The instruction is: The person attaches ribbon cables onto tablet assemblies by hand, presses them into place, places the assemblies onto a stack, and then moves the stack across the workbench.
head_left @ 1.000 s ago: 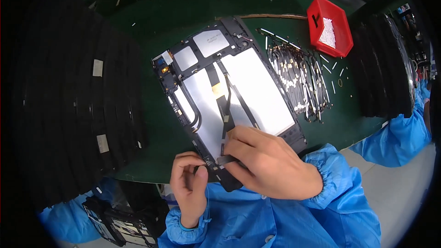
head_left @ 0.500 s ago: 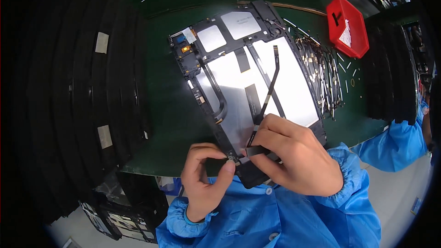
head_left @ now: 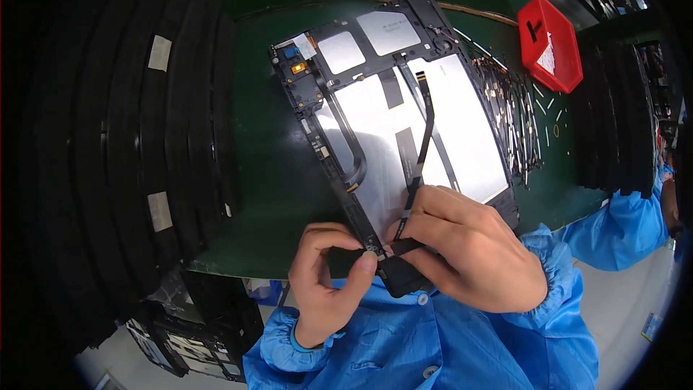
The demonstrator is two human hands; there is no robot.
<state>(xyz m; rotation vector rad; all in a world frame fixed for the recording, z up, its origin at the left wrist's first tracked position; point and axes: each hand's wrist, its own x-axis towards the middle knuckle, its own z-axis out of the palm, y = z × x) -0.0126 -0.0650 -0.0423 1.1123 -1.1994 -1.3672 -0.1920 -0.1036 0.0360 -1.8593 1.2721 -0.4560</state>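
An opened tablet-like device (head_left: 372,166), with a black frame and silver panels, lies tilted on the green table. My left hand (head_left: 325,278) has its thumb and fingers closed on the frame's near left edge, by a small connector area. Between the thumb and fingers of my right hand (head_left: 480,256) is the lower end of a black flex cable (head_left: 427,119). This cable rises across the silver panels to a free tip with contacts. My right fingers hide its lower end, close to my left thumb.
To the right lies a heap of thin dark strips (head_left: 516,119), and behind it a red bin (head_left: 530,36) holding white pieces. Tall black stacks (head_left: 123,144) line the left. Another person's blue sleeve (head_left: 621,231) is at the right. The green table (head_left: 267,195) ends near me.
The device has shifted slightly right in the picture. The cable's free tip has swung left and twisted, showing its contacts. Both hands keep their grips, close together.
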